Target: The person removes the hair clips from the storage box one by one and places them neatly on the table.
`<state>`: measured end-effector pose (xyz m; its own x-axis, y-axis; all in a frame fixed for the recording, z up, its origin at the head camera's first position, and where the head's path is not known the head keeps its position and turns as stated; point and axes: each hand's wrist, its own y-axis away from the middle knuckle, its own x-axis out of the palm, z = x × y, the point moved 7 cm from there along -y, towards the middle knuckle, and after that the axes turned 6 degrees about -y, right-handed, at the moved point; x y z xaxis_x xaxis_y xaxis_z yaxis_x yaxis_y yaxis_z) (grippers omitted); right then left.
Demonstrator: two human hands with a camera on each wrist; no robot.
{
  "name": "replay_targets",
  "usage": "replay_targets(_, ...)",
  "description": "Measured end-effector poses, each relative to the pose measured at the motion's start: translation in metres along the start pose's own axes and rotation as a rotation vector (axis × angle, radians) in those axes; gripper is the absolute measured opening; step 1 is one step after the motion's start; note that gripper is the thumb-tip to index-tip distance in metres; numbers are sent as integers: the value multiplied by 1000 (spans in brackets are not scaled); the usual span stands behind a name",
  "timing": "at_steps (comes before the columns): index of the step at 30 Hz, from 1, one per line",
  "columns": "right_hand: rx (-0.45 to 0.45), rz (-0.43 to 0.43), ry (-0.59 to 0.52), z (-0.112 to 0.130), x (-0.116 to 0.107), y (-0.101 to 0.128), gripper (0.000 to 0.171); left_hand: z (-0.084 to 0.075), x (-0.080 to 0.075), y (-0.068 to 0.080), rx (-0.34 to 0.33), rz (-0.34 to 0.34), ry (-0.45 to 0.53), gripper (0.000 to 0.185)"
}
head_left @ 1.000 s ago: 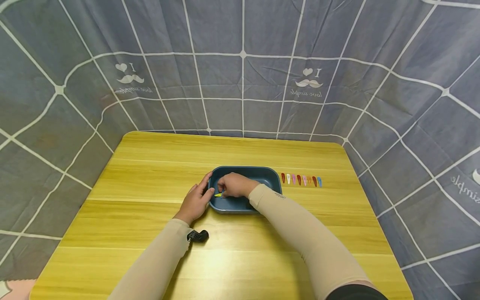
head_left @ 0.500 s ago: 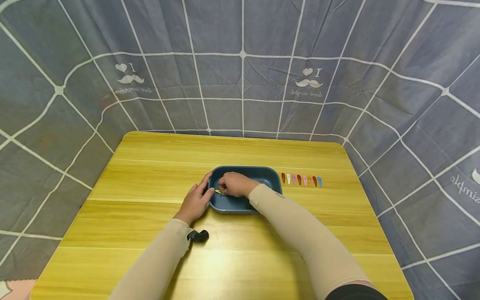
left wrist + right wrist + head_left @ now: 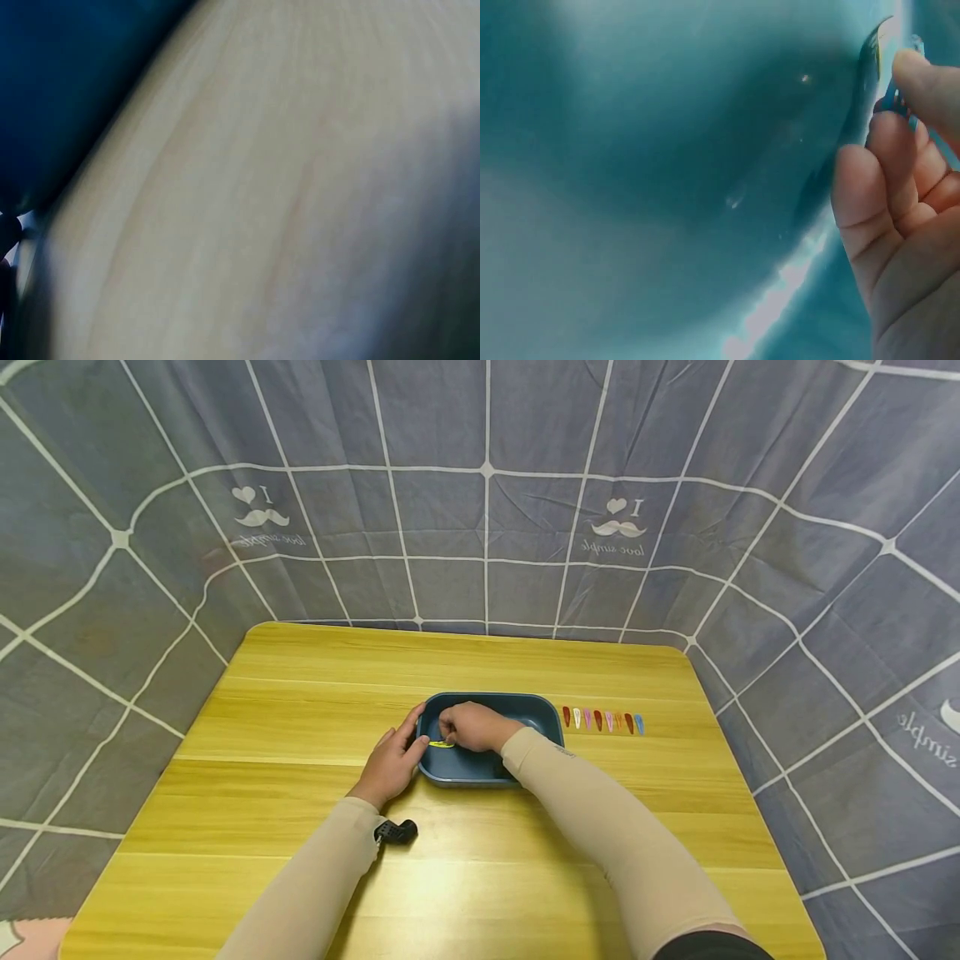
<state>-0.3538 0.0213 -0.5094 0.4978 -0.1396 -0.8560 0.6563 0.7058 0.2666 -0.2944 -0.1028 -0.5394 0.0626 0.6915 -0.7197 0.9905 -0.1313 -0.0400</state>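
Note:
A dark blue rectangular basin (image 3: pixel 480 782) stands on the table. My left hand (image 3: pixel 388 766) rests against its left end, thumb at the rim and fingers straight along the outside. Inside the basin, my right hand (image 3: pixel 476 727) reaches down toward the left end. In the right wrist view its thumb and fingers pinch a small blue hair clip (image 3: pixel 892 99), mostly covered by the fingertips. A yellow hair clip (image 3: pixel 441 744) shows just beside these fingertips, close to the left thumb. The left wrist view shows only table and a blurred basin side (image 3: pixel 67 82).
Right of the basin, several snap hair clips (image 3: pixel 598 719) in red, white, pink, orange and blue lie in a row on the wooden table (image 3: pixel 315 693). A grey curtain (image 3: pixel 442 518) with white grid lines surrounds the table's back and sides.
The right hand has shifted very slightly right and up within the basin. The yellow clip has moved a little up and shows more of its length. The left hand and basin stay put.

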Motion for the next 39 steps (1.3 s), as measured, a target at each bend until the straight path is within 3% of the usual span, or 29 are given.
replay_targets(2, 19, -1, 0, -2, -2, 2, 5, 0, 1, 0, -1, 0, -3, 50)
replay_targets(7, 34, -18, 5, -5, -11, 9, 30, -1, 1, 0, 1, 2, -11, 50)
replay_targets(10, 34, -37, -32, -6, -18, 14, 35, -1, 2, 0, 2, 7, -11, 51)
replay_targets(24, 83, -195, -310, -34, -55, 45, 23, -1, 1, 2, -23, -8, -8, 53)
replay_targets(32, 185, -306, -469, -61, -82, 74, 5, 2, 3, 2, -25, -8, -9, 52)
replay_targets(39, 279, -358, -542, -91, -100, 109, 22, -3, 0, 2, -13, -10, 4, 53)
